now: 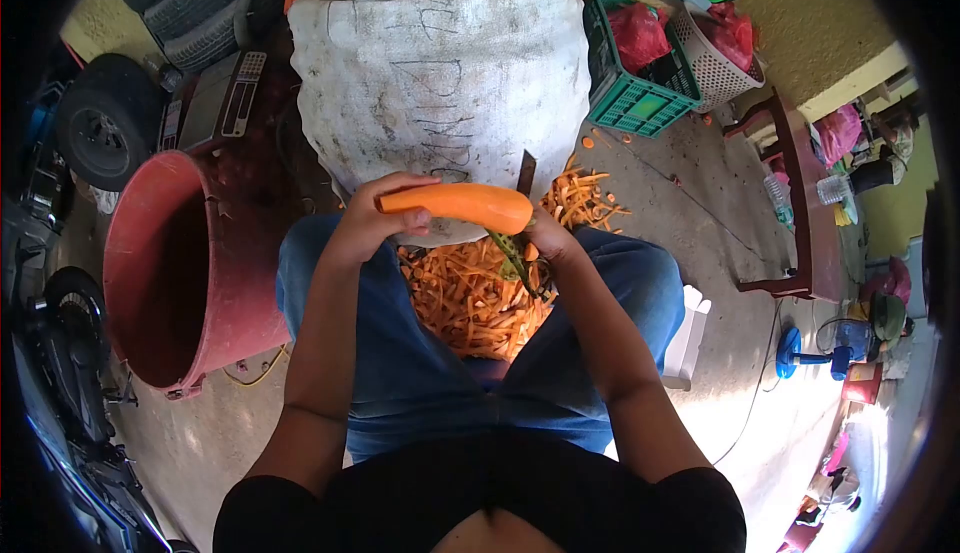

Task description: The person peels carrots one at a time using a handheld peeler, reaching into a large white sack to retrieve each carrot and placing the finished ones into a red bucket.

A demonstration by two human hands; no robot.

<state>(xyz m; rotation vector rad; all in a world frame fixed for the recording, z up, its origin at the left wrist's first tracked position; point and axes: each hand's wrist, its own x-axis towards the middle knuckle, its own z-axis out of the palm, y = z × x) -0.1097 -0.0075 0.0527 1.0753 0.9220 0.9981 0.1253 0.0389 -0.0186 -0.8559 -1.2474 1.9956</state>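
A large, smooth orange carrot [455, 203] lies crosswise in front of me, its narrow end in my left hand [372, 221]. The fingers of that hand are wrapped round it. At the carrot's thick end is my right hand [550, 237], closed on a knife whose dark blade [527, 171] points up past the carrot. Most of the knife's handle is hidden by the fingers. A green and dark strip [513, 256] hangs just below the right hand. Beneath both hands, between my knees, a heap of orange carrot peelings [470, 298] is piled up.
A big white woven sack [440, 83] stands right ahead, with more peelings [585, 198] beside it. To the left is a large red tub [205, 283]. A green crate [640, 93], a white basket [715, 73] and a wooden bench frame [812, 203] stand to the right.
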